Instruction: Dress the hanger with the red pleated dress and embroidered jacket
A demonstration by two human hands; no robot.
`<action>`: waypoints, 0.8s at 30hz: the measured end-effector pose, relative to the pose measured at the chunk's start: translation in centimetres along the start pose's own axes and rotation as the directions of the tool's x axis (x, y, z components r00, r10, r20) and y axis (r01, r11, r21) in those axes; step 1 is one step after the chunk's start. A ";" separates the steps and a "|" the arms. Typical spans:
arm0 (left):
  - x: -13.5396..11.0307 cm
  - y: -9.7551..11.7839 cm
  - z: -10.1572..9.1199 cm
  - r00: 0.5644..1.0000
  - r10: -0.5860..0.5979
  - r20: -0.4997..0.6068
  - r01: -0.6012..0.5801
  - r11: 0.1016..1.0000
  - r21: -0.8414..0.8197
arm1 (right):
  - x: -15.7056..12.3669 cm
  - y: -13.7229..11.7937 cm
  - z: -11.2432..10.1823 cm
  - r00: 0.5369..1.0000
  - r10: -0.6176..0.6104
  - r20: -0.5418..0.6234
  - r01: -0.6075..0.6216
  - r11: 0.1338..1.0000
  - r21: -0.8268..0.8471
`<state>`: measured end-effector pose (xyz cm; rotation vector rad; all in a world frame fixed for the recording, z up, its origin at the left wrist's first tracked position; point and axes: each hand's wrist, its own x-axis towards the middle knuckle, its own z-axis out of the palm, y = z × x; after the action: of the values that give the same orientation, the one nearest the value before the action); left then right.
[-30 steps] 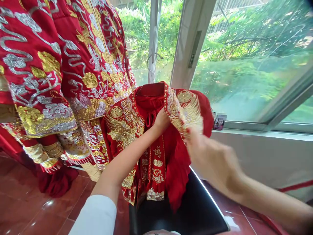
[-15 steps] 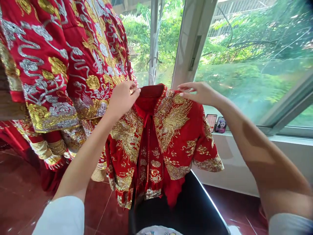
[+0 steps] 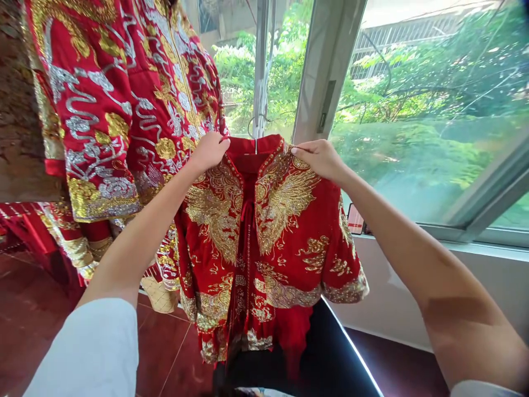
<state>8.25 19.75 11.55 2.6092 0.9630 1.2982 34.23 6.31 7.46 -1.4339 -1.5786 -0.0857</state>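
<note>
A red jacket (image 3: 306,220) with gold embroidery hangs upright in front of me on a hanger (image 3: 255,145), whose hook shows above the collar. Its front falls slightly apart, and a dark red embroidered layer (image 3: 248,286) shows inside. My left hand (image 3: 210,150) pinches the jacket beside the collar on the left. On the other side, my right hand (image 3: 318,157) grips the shoulder near the collar, fingers closed on the cloth.
Red garments (image 3: 157,110) with silver and gold embroidery hang at the left. Below the jacket is a black chair-like surface (image 3: 322,342). A phone-like object (image 3: 355,219) stands on the sill beneath the window (image 3: 413,138). The floor (image 3: 165,353) is red tile.
Both hands have closed on the jacket near its collar; the right hand's fingers were apart before. The jacket's two front halves have come closer together. The view has shifted slightly.
</note>
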 end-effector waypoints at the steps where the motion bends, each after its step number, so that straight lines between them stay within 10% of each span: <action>1: -0.1 -0.3 0.0 0.999 -0.003 0.050 0.004 1.000 -0.028 | 0.0 0.2 -0.2 0.998 0.033 0.056 -0.035 0.999 0.036; 8: -3.7 -2.8 -0.2 0.927 0.221 0.303 -0.150 0.959 -0.241 | 0.0 2.0 0.3 0.944 0.190 0.271 -0.273 0.908 0.316; 16: -2.5 -2.3 0.0 0.975 -0.014 0.220 0.039 0.993 -0.107 | -1.2 1.8 0.7 0.869 0.287 0.403 -0.425 0.851 0.310; 24: -1.8 -1.6 0.1 0.940 0.032 0.339 -0.004 0.997 -0.083 | -4.2 2.9 0.5 0.914 0.286 0.287 -0.371 0.877 0.305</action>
<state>6.69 20.05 9.75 2.6598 0.8105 0.8245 35.56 4.43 2.88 -1.4373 -1.4166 0.5657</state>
